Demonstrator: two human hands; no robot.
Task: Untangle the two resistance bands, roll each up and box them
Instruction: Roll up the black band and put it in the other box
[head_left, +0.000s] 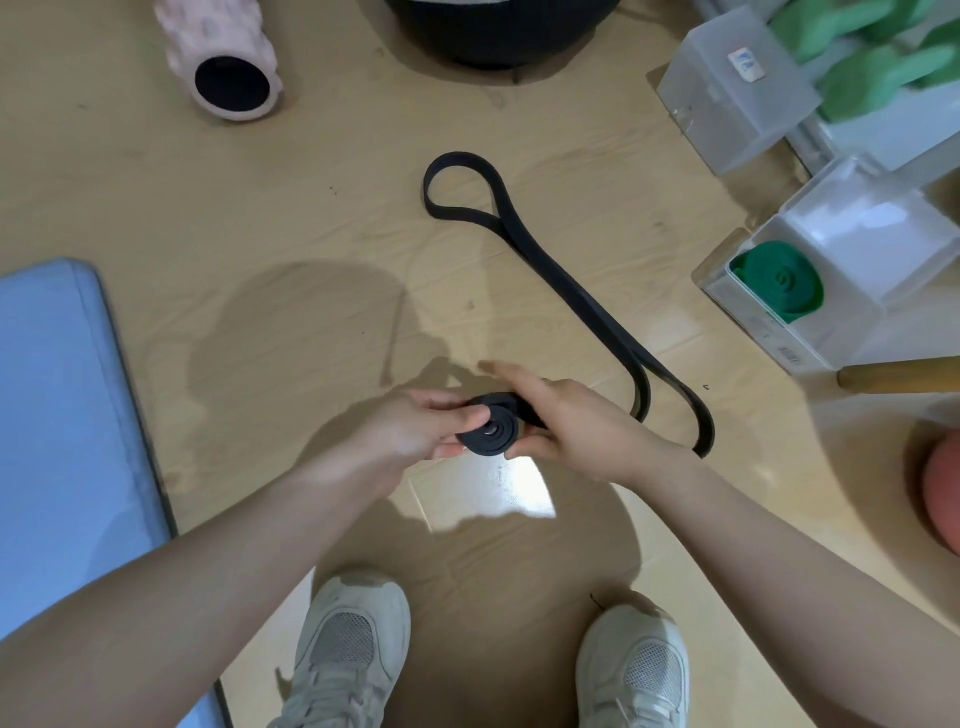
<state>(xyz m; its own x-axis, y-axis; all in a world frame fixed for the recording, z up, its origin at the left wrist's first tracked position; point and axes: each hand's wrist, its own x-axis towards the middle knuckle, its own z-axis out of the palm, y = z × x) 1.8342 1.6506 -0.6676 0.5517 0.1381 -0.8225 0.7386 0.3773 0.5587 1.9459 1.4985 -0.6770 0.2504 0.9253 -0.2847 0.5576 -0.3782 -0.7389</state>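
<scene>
Tan floor (260, 218). Green band (779, 283): rolled, boxed at right in clear box (857, 332). Black band (571, 291): I see left hand (415, 426) and right hand (576, 431) pinching its partial coil; the tail is unrolled, boxing remains.

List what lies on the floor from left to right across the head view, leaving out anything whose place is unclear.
Blue mat → pink foam roller → left hand → rolled part of the black band → right hand → green rolled band in its clear box.
</scene>
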